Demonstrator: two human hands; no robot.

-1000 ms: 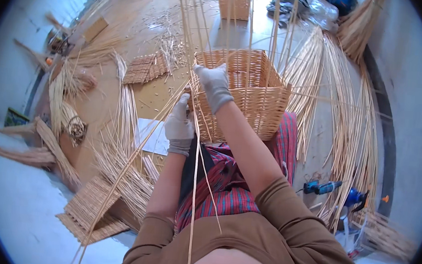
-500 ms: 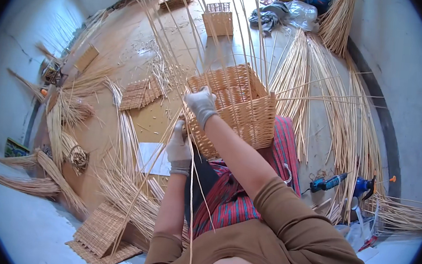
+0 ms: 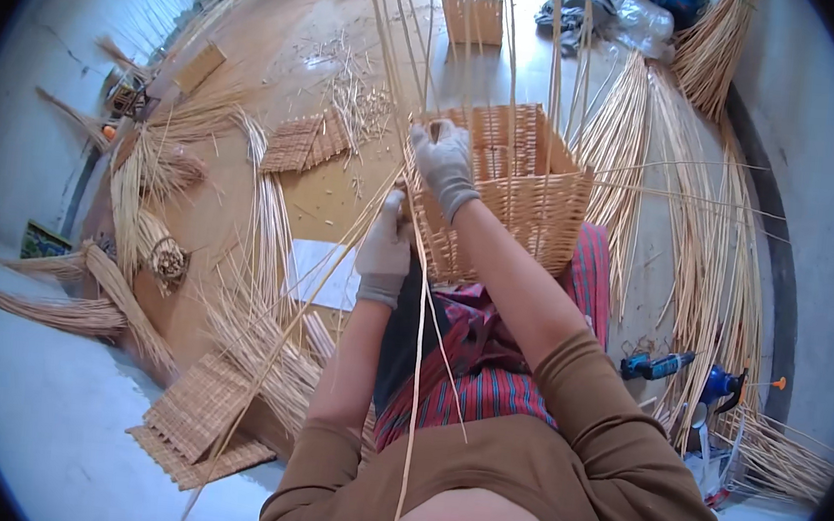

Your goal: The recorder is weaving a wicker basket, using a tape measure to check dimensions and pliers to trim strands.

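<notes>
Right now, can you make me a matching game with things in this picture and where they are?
Things:
1. wicker basket
2. right hand
3. left hand
4. blue power tool

Places:
A. on the floor to the person's right
B. on the person's lap
C. at the basket's top rim, among the upright canes
D. low at the basket's near left corner, on a long cane

Pairs: 1-B, 2-C, 3-D, 4-A

Matt, rough woven wicker basket (image 3: 512, 194)
</notes>
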